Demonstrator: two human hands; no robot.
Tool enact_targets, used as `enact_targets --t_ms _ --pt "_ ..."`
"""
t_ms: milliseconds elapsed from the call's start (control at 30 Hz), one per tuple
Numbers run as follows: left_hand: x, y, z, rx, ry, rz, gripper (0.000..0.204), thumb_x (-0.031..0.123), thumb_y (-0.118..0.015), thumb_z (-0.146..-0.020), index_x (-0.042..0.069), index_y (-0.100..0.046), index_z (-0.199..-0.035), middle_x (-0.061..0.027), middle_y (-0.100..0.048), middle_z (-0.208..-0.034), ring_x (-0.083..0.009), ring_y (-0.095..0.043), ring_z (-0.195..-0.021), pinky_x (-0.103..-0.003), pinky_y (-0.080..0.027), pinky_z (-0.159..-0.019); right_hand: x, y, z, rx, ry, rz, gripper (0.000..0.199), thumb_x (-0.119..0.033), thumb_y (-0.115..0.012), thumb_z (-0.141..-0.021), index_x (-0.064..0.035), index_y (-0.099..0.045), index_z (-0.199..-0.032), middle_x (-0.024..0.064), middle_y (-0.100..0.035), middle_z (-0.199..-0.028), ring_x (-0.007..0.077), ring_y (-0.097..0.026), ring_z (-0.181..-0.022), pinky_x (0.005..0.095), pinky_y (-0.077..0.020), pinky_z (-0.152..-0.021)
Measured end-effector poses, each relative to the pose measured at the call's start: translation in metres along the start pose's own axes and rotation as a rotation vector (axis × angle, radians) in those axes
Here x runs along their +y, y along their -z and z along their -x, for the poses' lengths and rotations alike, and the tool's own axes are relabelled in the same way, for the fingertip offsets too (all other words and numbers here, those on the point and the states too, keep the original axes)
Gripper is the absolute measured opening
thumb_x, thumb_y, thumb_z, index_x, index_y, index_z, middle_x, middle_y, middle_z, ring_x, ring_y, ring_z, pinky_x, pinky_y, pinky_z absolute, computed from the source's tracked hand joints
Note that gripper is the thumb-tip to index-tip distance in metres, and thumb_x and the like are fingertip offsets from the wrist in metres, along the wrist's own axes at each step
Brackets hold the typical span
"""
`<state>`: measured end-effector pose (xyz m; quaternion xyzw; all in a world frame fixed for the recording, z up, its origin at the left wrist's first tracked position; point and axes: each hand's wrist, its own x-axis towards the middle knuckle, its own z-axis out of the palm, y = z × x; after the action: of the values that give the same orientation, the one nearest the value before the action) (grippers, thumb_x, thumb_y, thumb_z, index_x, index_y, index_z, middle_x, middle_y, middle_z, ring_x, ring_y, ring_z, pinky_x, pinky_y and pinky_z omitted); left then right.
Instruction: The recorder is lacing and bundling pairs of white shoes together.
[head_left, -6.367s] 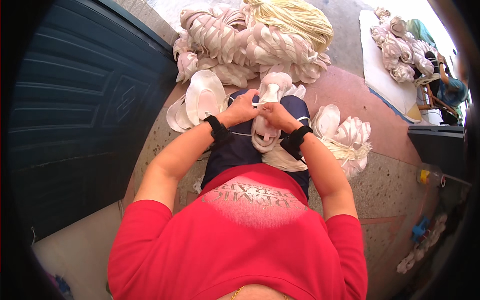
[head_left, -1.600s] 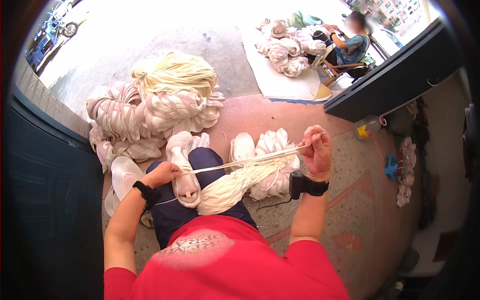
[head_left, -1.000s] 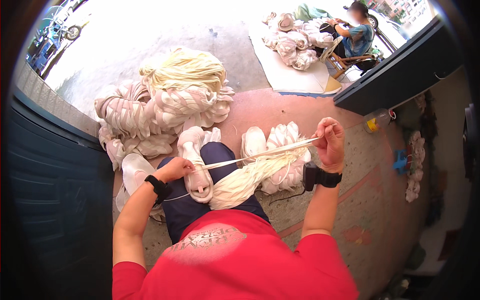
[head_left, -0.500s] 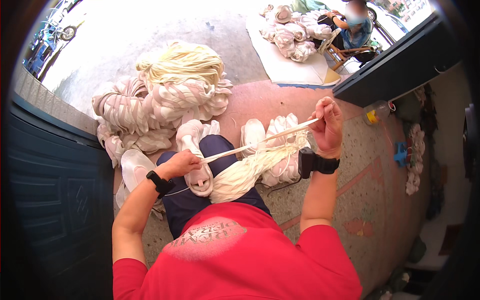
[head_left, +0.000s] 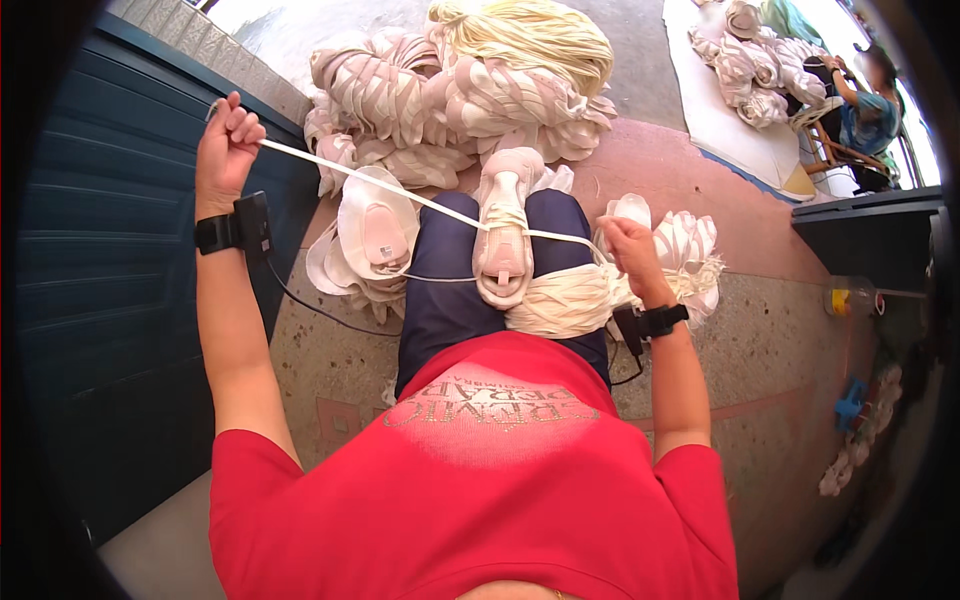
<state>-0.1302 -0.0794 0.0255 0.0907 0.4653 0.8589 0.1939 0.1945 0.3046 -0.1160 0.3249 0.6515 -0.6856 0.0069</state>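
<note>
A pale pink and white shoe upper (head_left: 505, 270) lies lengthwise between my thighs, toe pointing away, with lacing across its middle. From it a flat white shoelace (head_left: 370, 180) runs taut up to the left, where my left hand (head_left: 228, 145) is closed on it, raised near the dark door. A small thin curved thing shows at that hand's fingertips, too small to name. The lace's other side bends right to my right hand (head_left: 637, 255), whose fingers are closed at it beside my right thigh. A bundle of cream laces (head_left: 562, 302) lies across that thigh.
A large heap of shoe uppers (head_left: 400, 105) lies ahead, topped by a hank of cream laces (head_left: 530, 45). More uppers (head_left: 375, 235) are by my left knee and others (head_left: 688, 245) by my right. A dark blue door (head_left: 110, 250) stands left. Another person (head_left: 868, 120) sits far right.
My left hand has pulled the lace far out to the upper left. My right hand has come down beside the shoe upper. The view has shifted toward the left.
</note>
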Motion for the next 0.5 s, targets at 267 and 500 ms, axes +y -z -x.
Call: enact_targets --t_ms 267,500 --pt "-0.168 -0.013 0.056 -0.052 0.415 -0.926 0.022 0.023 -0.048 -0.086 0.007 -0.06 -0.093 0.0063 -0.043 -0.057 -0.0023 -0.036 -0.048 -0.017 -0.029 -0.043 0.025 -0.071 -0.024 -0.241 0.129 0.734 0.028 -0.025 -0.052 -0.079 0.0009 -0.059 -0.087 0.0168 -0.058 -0.066 0.029 -0.058 -0.064 0.0362 -0.0436 -0.06" --pt "-0.251 -0.069 0.082 -0.554 0.2 -1.291 0.023 0.018 -0.051 -0.079 0.002 -0.063 -0.091 -0.0086 -0.059 -0.067 -0.0175 -0.056 -0.06 -0.029 -0.043 -0.054 0.03 -0.08 0.007 -0.211 0.442 0.907 0.027 -0.028 -0.052 -0.079 -0.0028 -0.057 -0.072 0.0172 -0.058 -0.067 0.0346 -0.057 -0.068 0.0423 -0.0444 -0.06"
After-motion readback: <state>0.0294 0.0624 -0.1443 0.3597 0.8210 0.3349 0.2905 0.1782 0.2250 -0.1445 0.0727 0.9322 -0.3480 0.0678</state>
